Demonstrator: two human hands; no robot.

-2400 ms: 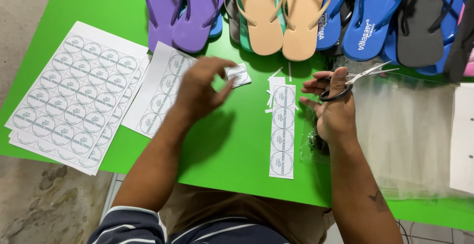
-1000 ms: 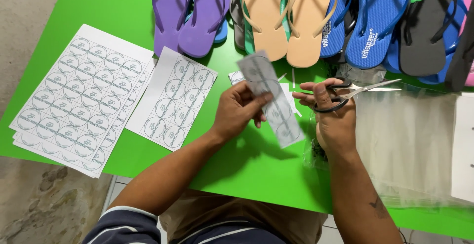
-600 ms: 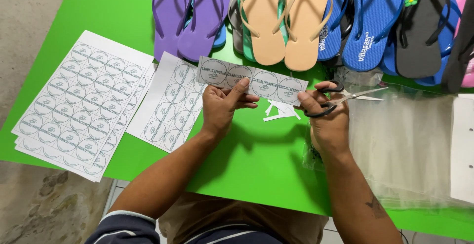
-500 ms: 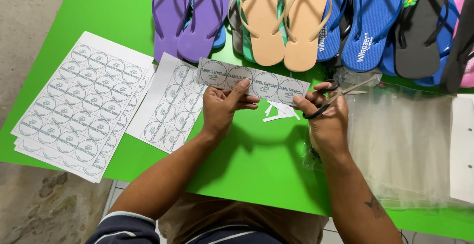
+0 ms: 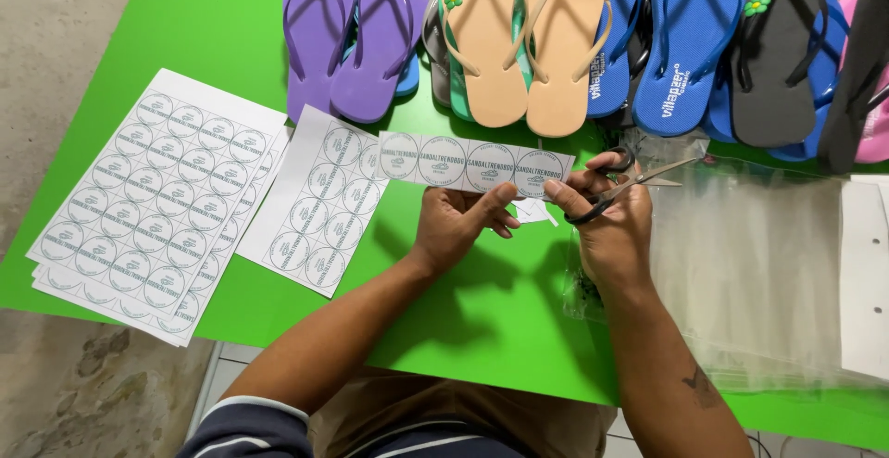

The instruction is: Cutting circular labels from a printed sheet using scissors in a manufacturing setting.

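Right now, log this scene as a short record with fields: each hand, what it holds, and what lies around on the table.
left hand: holds a strip of round labels level above the table
right hand: holds scissors, fingers through the handles, blades pointing right, away from the strip
table: bright green top
left of the hands: stacked label sheets and a smaller cut sheet
far edge: row of flip-flops, purple pair, tan pair, blue and black further right
right side: clear plastic bags
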